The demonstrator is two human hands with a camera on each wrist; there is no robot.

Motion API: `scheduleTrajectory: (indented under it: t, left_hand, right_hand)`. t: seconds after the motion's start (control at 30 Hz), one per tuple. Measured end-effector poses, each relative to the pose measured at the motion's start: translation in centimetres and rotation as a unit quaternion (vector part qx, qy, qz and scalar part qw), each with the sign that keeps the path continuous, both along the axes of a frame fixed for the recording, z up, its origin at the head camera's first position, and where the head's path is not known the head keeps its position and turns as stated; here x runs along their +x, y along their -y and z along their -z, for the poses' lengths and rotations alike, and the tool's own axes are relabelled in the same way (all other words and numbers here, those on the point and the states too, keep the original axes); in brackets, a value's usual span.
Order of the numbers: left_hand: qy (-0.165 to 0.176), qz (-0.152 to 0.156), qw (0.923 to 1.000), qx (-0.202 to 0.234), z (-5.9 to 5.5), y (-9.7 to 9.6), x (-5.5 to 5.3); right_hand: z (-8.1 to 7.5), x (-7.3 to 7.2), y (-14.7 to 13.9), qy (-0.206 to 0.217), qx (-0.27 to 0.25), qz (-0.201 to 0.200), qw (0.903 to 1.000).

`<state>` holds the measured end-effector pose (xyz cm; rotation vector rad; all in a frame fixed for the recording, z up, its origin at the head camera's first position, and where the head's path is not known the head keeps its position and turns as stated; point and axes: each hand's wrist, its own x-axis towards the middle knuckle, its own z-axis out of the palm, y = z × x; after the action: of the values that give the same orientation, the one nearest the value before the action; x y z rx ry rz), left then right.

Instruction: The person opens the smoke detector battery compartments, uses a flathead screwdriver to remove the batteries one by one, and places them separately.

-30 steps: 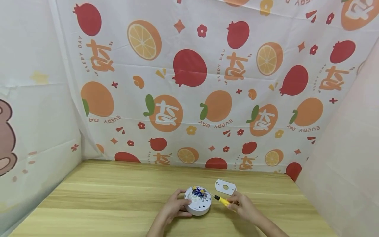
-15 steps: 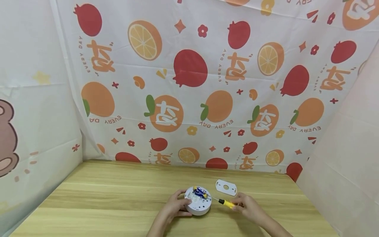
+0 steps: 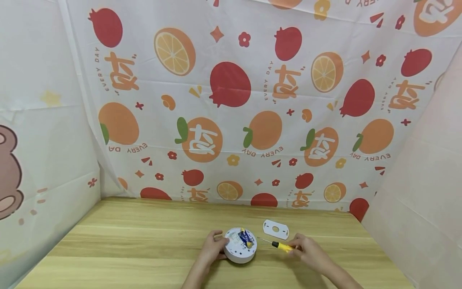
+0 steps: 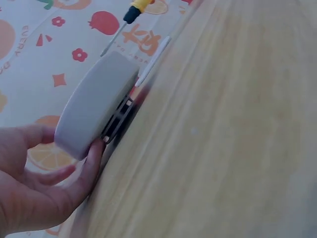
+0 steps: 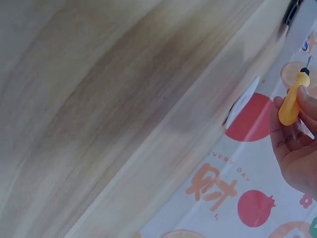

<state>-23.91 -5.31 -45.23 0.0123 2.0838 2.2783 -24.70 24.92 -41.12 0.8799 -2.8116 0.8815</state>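
Observation:
A round white smoke detector (image 3: 236, 252) stays near the table's front, its open back facing up. In its recess sits a blue piece with yellow ends (image 3: 246, 238). My left hand (image 3: 212, 248) grips the detector by its left edge; in the left wrist view, fingertips (image 4: 95, 148) pinch the white housing (image 4: 91, 106). My right hand (image 3: 308, 251) holds a small screwdriver with a yellow handle and black collar (image 3: 283, 246). Its thin shaft points left, the tip just off the detector's right rim. In the right wrist view, thumb and fingers pinch the yellow handle (image 5: 291, 101).
A white mounting plate (image 3: 268, 227) with a round centre hole lies flat behind the screwdriver. The wooden table (image 3: 144, 241) ends at a fruit-print curtain (image 3: 231, 132) behind, with pale cloth (image 3: 426, 160) on the right and a printed cloth at left.
The screwdriver tip has drawn back from the recess to the right. The blue piece sits at a steeper angle as the detector has turned a little, and my left thumb has shifted towards the rim.

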Motion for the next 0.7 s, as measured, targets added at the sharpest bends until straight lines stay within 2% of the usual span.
scheduleTrajectory:
  t: [0.1, 0.2, 0.4, 0.53, 0.7]
  left_hand:
    - [-0.004, -0.036, 0.9993, 0.008, 0.1, 0.0, -0.3]
    - [0.002, -0.047, 0.9988, 0.017, 0.0, 0.1, -0.4]
    - [0.011, -0.020, 0.9995, 0.022, -0.1, -0.2, -0.1]
    - [0.012, -0.014, 0.9994, 0.030, 0.0, -0.3, 0.0]
    - [0.010, -0.002, 0.9992, 0.037, 0.3, -0.3, -0.1]
  right_hand:
    - [-0.1, -0.3, -0.3, -0.019, 0.002, 0.020, 0.9996]
    - [-0.1, -0.7, -0.7, -0.034, 0.004, 0.065, 0.9973]
    - [-0.4, -1.8, -1.8, -0.039, 0.000, 0.181, 0.9827]
    - [-0.6, -2.7, -3.0, -0.057, 0.009, 0.206, 0.9769]
    - [-0.4, -3.8, -4.6, -0.073, 0.021, 0.214, 0.9739]
